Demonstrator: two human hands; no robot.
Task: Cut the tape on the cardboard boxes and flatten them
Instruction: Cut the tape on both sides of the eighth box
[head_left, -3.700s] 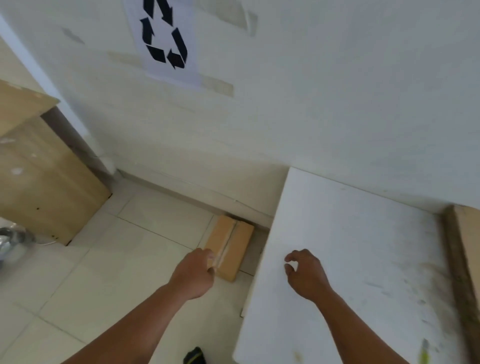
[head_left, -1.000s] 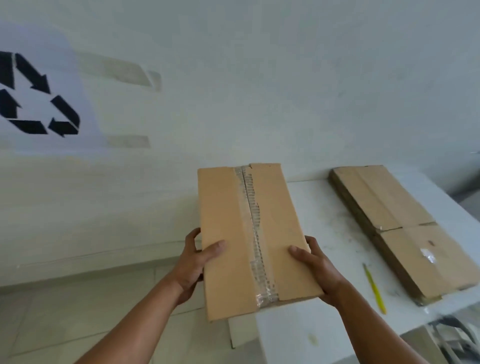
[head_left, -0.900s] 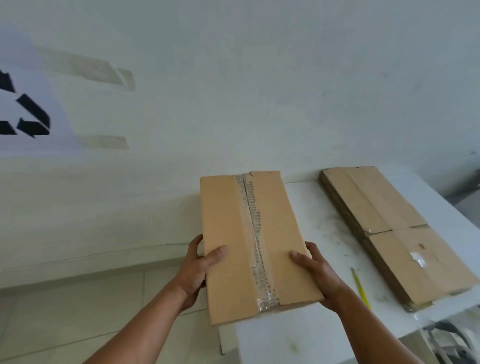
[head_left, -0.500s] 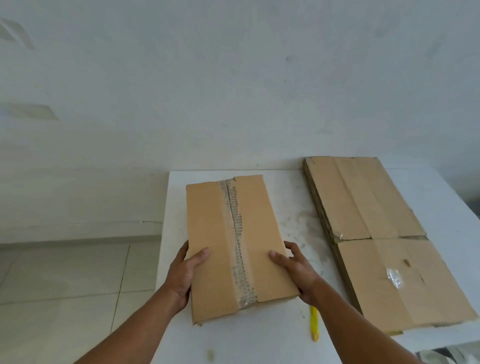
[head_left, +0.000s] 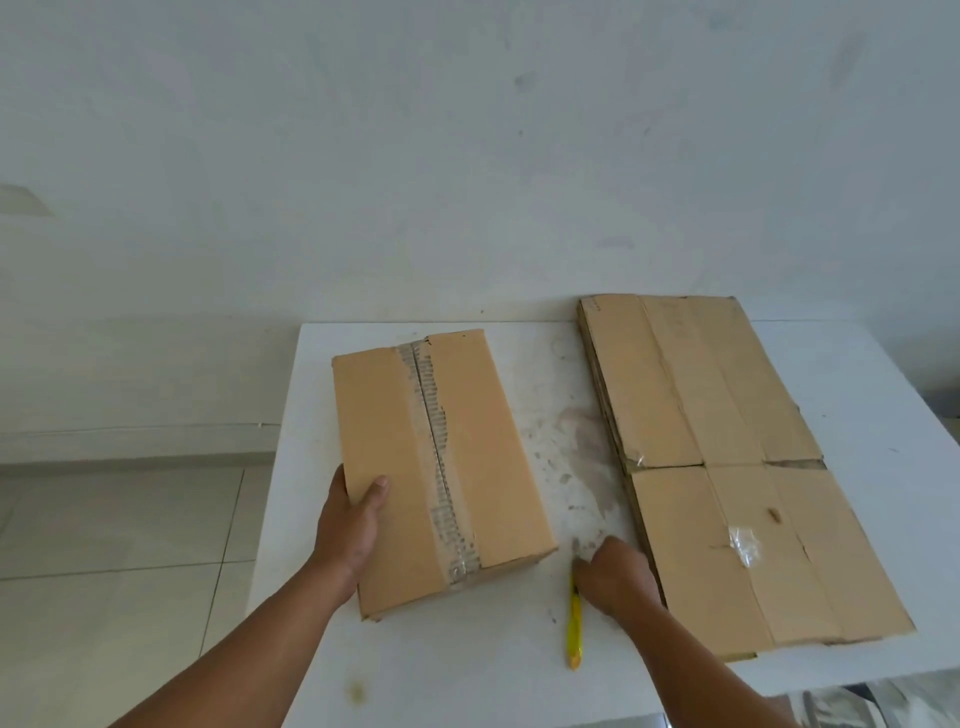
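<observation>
Taped box (head_left: 483, 467); flattened stack (head_left: 727, 467); seemingly a cutter (head_left: 574, 629)

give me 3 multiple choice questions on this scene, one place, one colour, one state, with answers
1. Where does the cutter lie? A on the floor; B on a chair; C on the table between the taped box and the flattened cardboard.
2. What colour is the cutter? A yellow; B red; C black.
3. What state is the taped box in? A flattened; B closed, tape over its seam; C flaps open.
Answers: 1 C, it lies between them; 2 A, its body is yellow; 3 B, tape runs down its closed top.
</observation>
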